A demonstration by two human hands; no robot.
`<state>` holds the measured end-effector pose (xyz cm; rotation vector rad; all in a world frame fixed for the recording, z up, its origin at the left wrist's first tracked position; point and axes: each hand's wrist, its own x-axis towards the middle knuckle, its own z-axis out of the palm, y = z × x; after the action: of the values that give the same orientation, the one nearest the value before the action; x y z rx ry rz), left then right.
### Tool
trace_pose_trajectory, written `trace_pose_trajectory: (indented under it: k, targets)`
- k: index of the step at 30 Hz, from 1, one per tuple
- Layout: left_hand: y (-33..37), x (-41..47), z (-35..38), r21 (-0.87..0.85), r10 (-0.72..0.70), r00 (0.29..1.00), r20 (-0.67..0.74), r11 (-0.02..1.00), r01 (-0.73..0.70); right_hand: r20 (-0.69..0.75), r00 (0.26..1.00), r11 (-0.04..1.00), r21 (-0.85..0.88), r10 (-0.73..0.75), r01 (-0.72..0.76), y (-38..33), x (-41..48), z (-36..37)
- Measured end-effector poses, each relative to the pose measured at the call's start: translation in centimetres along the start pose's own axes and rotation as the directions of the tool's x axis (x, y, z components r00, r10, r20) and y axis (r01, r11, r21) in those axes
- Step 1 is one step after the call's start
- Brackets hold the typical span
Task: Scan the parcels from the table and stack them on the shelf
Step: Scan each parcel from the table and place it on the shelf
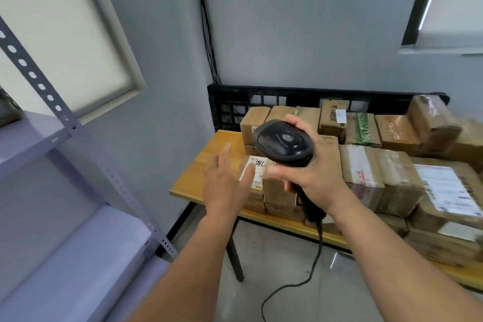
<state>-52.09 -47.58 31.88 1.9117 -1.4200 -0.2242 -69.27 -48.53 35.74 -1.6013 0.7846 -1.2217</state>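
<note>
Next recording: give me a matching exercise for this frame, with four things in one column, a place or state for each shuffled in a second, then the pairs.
1. left hand
2. scanner
3. black crate
4. shelf

A. against the wall, behind the parcels
B. gripped in the right hand
C. at the left, grey metal
D. open, fingers stretched toward a labelled parcel

Pairs: 1-D, 2-B, 3-A, 4-C

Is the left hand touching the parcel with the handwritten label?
Cannot tell. In the head view the left hand overlaps the labelled parcel, but depth is unclear.
</note>
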Motion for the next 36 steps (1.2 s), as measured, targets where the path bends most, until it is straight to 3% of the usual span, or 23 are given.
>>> trace_pose_trajectory:
  k: [6, 12, 16, 20, 24, 28, 31, 34, 36]
  targets:
    - [2.7, 0.9, 3.3, 0.059, 0.060, 0.980, 0.192, 0.996, -0.072, -0.113, 0.994, 0.999, -0.035, 0.016, -0.020, 1.0, -1.1, -4.6]
    - [3.0, 2.9, 6.3, 0.114, 0.158, 0.905, 0.396, 0.969, -0.220, -0.183, 0.982, 0.994, -0.093, 0.036, -0.054, 2.3, -1.4, -5.8]
    - [2.8, 4.3, 7.3, 0.242, 0.104, 0.863, 0.495, 0.937, -0.252, -0.181, 0.980, 0.988, -0.111, 0.087, -0.108, 3.2, -0.7, -5.5]
    - [2.5, 5.8, 7.6, 0.339, -0.022, 0.901, 0.433, 0.930, -0.140, -0.182, 0.975, 0.983, -0.105, 0.128, -0.149, 4.1, 0.9, -5.4]
    - [2.2, 7.2, 7.5, 0.379, -0.100, 0.890, 0.446, 0.921, -0.086, -0.203, 0.963, 0.973, -0.110, 0.176, -0.201, 5.0, 1.9, -5.3]
    - [1.9, 8.2, 6.8, 0.277, -0.211, 0.806, 0.553, 0.959, 0.061, -0.227, 0.939, 0.943, -0.148, 0.260, -0.297, 6.3, 2.1, -5.3]
    - [1.5, 8.7, 5.9, 0.076, -0.252, 0.751, 0.610, 0.962, 0.260, -0.242, 0.924, 0.933, -0.138, 0.294, -0.333, 6.7, 2.2, -5.4]
    - [1.2, 8.7, 4.6, -0.163, -0.217, 0.725, 0.654, 0.895, 0.415, -0.241, 0.927, 0.933, -0.151, 0.286, -0.327, 6.3, 2.3, -5.4]
    - [0.9, 8.6, 3.9, -0.302, -0.180, 0.750, 0.636, 0.837, 0.457, -0.238, 0.931, 0.932, -0.170, 0.277, -0.320, 6.0, 2.3, -5.2]
